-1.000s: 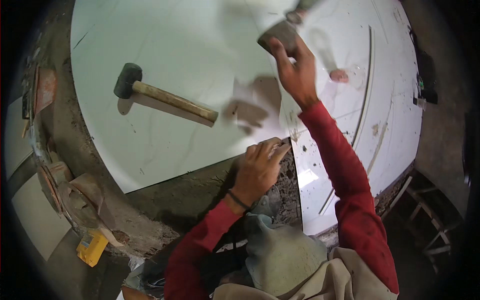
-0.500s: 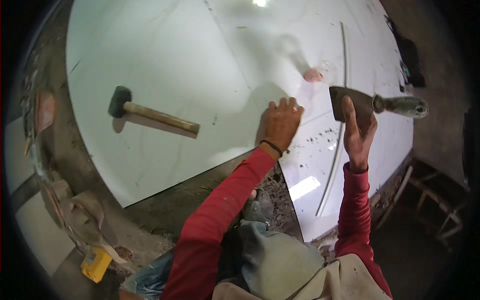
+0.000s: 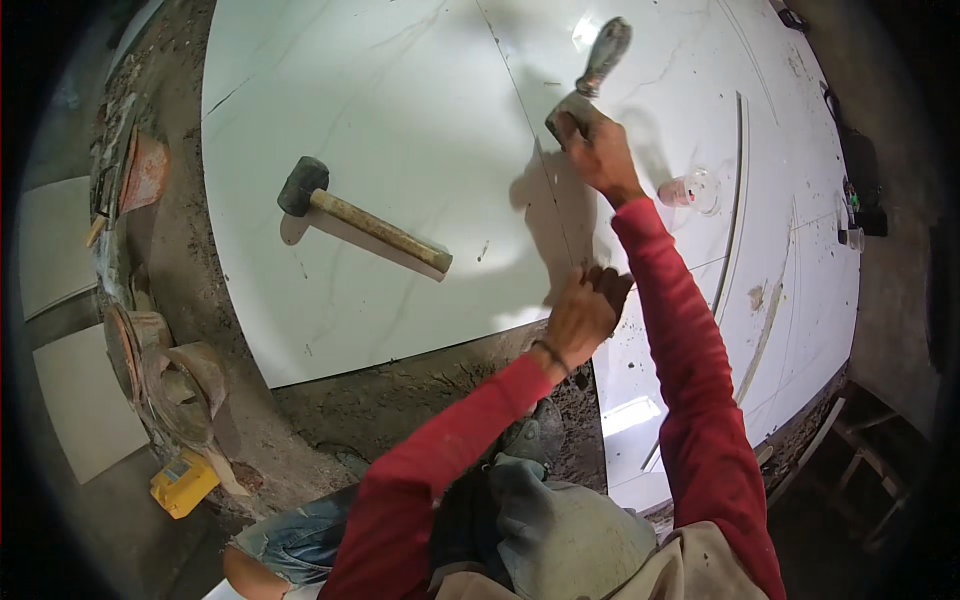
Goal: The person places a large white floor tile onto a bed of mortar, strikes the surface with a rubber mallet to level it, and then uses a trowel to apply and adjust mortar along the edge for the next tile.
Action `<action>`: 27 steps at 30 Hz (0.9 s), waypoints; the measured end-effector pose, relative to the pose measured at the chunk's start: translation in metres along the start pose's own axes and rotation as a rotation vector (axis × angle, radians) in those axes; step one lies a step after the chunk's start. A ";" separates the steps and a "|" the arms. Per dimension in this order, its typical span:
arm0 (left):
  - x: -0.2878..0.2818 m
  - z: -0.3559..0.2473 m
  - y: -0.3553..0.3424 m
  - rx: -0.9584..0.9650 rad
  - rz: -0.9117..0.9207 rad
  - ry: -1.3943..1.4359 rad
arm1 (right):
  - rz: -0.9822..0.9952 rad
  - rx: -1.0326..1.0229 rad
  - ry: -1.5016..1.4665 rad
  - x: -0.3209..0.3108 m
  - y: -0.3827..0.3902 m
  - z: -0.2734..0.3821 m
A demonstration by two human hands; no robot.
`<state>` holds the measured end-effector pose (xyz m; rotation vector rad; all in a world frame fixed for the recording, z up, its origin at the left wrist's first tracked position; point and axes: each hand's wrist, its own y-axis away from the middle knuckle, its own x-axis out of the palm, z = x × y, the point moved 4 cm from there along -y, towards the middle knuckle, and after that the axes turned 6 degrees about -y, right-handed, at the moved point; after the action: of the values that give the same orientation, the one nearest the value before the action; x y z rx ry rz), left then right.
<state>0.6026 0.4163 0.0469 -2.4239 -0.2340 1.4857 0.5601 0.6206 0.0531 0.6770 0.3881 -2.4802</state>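
Observation:
My right hand (image 3: 600, 155) grips a putty knife (image 3: 605, 58) by its dark blade, over the seam between large white marbled tiles (image 3: 400, 110); the knife's handle points up and away. Closer to me, my left hand (image 3: 582, 318) is at the near end of that seam, fingers curled together. Whatever may be inside its fingers is hidden. On the tile to the left lies a mallet (image 3: 303, 186) with a black head and a wooden handle.
A thin strip (image 3: 737, 190) lies on the right tiles beside a clear plastic cup (image 3: 708, 190). Dark crumbs dot the tile near my left hand. At left are mortar-crusted buckets (image 3: 190, 390), a yellow box-shaped tool (image 3: 184, 483) and rough ground (image 3: 400, 362). Wooden pieces (image 3: 860, 450) stand at right.
My right hand has swung left and away with the putty knife, from the right strip to the seam. My left hand has drawn slightly nearer and its fingers have curled. The view has shifted.

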 end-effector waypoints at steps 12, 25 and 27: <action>-0.102 0.069 0.071 -0.451 -0.119 0.154 | 0.105 0.023 0.137 0.035 -0.024 -0.004; -0.103 0.099 0.058 -0.586 -0.260 0.185 | 0.242 -0.044 0.254 0.045 -0.036 -0.019; -0.103 0.097 0.059 -0.596 -0.252 0.201 | 0.272 0.044 0.194 0.044 -0.040 -0.015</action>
<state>0.4687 0.3466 0.0737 -2.8204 -1.0216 1.1652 0.5113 0.6412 0.0221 0.9278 0.2918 -2.1790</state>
